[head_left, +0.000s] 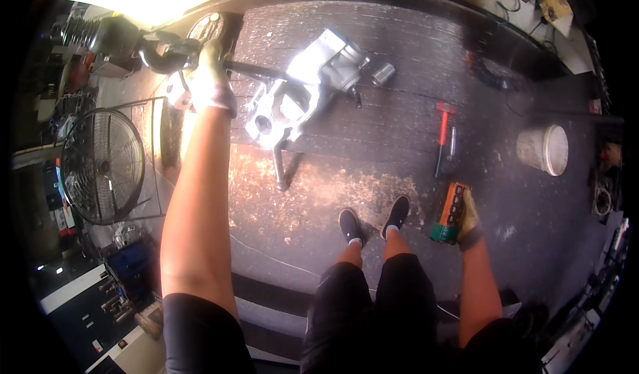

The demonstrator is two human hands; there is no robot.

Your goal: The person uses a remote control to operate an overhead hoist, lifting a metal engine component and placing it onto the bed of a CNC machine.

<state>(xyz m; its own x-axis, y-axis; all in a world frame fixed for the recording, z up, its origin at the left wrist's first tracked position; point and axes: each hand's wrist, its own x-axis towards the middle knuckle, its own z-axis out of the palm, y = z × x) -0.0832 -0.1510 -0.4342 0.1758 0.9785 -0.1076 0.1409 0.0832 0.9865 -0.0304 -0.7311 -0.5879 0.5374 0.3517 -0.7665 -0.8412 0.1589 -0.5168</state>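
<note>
Clearly the gloved left hand (208,81) grips a hoist hook (163,56) beside the metal engine casing (299,88); right-hand fingers (466,215) wrap an orange pendant control (449,213). Best to keep feet back from the casing and press gently

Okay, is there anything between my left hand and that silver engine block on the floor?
Nothing visible blocks it. The left hand, gloved, is raised near a dark hook, and the engine block sits on the dark floor just to its right. Only a thin dark rod spans the gap between them; whether the hand grips it is unclear.
</note>
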